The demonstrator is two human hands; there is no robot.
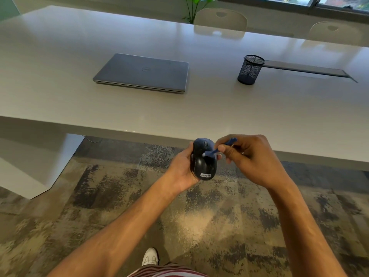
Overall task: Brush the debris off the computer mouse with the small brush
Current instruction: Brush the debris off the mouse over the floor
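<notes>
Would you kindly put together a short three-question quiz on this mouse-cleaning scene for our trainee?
1. True or false: the mouse rests on the table.
2. Which hand holds the brush? A) left B) right
3. Fill in: the laptop has its lid ____.

Key:
1. False: the left hand holds it in the air, in front of the table edge.
2. B: the right hand pinches the handle, and the bristles are at the top of the mouse.
3. Closed.
</notes>
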